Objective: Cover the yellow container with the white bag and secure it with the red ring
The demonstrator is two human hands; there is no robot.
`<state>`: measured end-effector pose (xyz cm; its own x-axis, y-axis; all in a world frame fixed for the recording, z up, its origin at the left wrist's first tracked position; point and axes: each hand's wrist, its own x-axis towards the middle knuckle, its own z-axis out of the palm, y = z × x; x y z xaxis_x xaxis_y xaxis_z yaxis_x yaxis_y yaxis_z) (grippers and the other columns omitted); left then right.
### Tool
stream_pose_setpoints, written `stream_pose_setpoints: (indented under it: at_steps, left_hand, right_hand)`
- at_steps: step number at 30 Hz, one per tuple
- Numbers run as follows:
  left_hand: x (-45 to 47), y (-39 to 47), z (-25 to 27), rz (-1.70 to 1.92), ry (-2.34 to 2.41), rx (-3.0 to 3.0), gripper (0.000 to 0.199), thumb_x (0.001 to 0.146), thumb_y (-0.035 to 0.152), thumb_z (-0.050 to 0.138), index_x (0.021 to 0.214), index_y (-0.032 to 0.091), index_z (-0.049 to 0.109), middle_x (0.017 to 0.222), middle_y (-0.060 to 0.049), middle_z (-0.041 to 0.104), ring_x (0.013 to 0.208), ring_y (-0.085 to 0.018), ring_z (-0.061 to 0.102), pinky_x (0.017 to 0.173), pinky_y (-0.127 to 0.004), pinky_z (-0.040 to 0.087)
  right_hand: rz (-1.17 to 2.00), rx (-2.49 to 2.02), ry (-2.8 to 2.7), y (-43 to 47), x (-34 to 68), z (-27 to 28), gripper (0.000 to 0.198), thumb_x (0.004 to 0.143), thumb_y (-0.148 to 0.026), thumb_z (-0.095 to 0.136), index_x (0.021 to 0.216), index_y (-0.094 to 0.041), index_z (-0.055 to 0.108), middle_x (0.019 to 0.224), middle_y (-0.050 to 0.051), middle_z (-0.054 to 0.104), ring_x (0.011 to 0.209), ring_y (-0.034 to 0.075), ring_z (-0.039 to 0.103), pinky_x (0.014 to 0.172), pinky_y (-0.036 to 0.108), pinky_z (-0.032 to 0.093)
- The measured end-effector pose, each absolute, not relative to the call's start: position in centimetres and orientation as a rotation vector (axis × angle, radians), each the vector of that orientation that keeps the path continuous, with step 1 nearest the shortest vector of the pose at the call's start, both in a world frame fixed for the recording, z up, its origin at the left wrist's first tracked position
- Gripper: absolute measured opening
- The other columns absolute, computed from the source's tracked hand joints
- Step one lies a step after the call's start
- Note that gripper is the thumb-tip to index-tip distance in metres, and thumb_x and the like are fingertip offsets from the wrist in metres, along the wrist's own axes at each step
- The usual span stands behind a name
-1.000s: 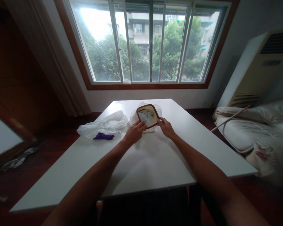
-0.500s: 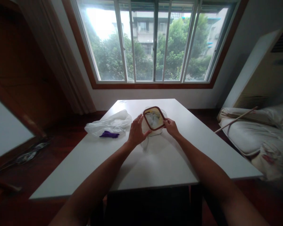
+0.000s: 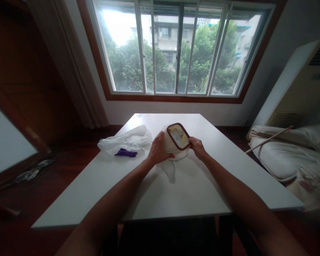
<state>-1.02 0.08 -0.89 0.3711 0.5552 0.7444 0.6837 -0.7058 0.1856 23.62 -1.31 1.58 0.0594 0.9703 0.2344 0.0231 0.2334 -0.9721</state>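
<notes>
A brown embroidery hoop (image 3: 178,137) with rounded corners is raised at a tilt over the table's middle. Pale, sheer fabric (image 3: 171,146) with a grey and yellow design is stretched in it. Loose fabric spreads round the hoop, and one end trails toward me on the tabletop. My right hand (image 3: 197,147) pinches the hoop's right side between thumb and fingers. On the left, my left hand (image 3: 158,149) lies against the loose fabric, fingers stretched up and thumb apart beneath the hoop. Its fingertips are partly hidden against the cloth.
A white table (image 3: 96,193) stretches before me. On its left lie a crumpled white plastic bag (image 3: 132,137) and a folded purple cloth (image 3: 126,153). To the right, a stick (image 3: 269,139) rests across a pale sofa (image 3: 272,156). A window is beyond the table.
The hoop has turned and shifted slightly right, its face more slanted. My left hand has moved in against the fabric, and more of the trailing end shows. The whole view has shifted a little.
</notes>
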Motion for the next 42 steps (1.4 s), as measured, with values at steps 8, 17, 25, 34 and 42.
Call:
stream_pose_setpoints:
  at_steps: [8,17,25,34,42]
  left_hand:
    - [-1.3,0.5,-1.2,-1.295,-1.122,-2.496,0.143,0.054,0.066,0.082,0.155,0.016,-0.007,0.154,-0.025,0.025,0.142,-0.043,0.029,0.114,-0.058,0.032]
    - [-1.0,0.1,-1.0,-1.319,-1.149,-2.386,0.134,0.057,0.047,0.084,0.156,0.018,-0.003,0.147,-0.020,0.034,0.135,-0.040,0.037,0.110,-0.054,0.037]
    - [-1.0,0.1,-0.9,-1.284,-1.202,-2.393,0.133,0.058,0.047,0.083,0.156,0.019,-0.003,0.149,-0.019,0.032,0.136,-0.041,0.036,0.111,-0.054,0.036]
    - [-0.8,-0.1,-0.9,-1.295,-1.183,-2.378,0.133,0.059,0.050,0.082,0.156,0.019,-0.002,0.148,-0.019,0.033,0.135,-0.040,0.037,0.110,-0.054,0.036]
    - [-0.7,-0.1,-1.1,-1.317,-1.242,-2.319,0.133,0.058,0.049,0.083,0.156,0.017,-0.002,0.146,-0.019,0.034,0.132,-0.039,0.039,0.109,-0.052,0.039]
  right_hand:
    - [1.141,-0.988,-1.092,-0.8,23.4,1.4,0.027,0.074,-0.041,0.057,0.085,-0.017,0.064,0.074,0.002,0.066,0.064,0.015,0.058,0.059,0.025,0.049]
    - [1.023,-1.055,-1.205,-0.6,23.6,1.4,0.039,0.079,-0.050,0.058,0.097,-0.016,0.066,0.073,0.001,0.064,0.062,0.014,0.056,0.056,0.026,0.047]
    - [0.234,-1.162,-1.428,-2.9,24.4,4.0,0.036,0.091,-0.048,0.051,0.100,-0.016,0.067,0.089,0.007,0.066,0.074,0.016,0.058,0.068,0.031,0.049]
    - [0.190,-0.810,-1.842,-6.8,22.0,5.6,0.022,0.092,-0.037,0.059,0.086,-0.019,0.069,0.091,0.005,0.066,0.063,0.011,0.054,0.055,0.025,0.044]
    - [0.141,-0.796,-1.927,-5.9,22.5,5.2,0.018,0.092,-0.035,0.060,0.090,-0.019,0.070,0.091,0.005,0.069,0.064,0.012,0.056,0.063,0.028,0.048]
